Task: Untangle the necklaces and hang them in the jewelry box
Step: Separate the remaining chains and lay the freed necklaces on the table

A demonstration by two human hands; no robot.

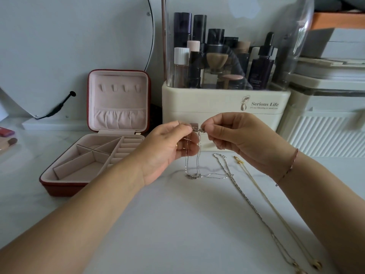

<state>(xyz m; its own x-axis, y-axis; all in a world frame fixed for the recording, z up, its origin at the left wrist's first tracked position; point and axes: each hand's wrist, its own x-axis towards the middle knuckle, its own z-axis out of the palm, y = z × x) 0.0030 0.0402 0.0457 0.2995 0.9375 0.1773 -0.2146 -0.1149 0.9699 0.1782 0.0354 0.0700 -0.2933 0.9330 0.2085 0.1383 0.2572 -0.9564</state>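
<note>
A thin silver necklace point(192, 167) hangs in loops between my two hands, its lower end resting on the white tabletop. My left hand point(167, 147) pinches one part of the chain, and my right hand point(241, 139) pinches it by the clasp, a few centimetres away. A second silver necklace point(243, 190) and a gold necklace point(262, 196) lie stretched out on the table to the right. The red jewelry box point(65, 186) stands open at the left, with a pink lining and a row of small hooks point(119, 88) in its upright lid.
A cream cosmetics organizer point(225, 107) full of bottles stands right behind my hands. White storage bins point(325, 115) are at the right. A round mirror point(79, 46) leans at the back left, with makeup items point(7, 139) at the left edge.
</note>
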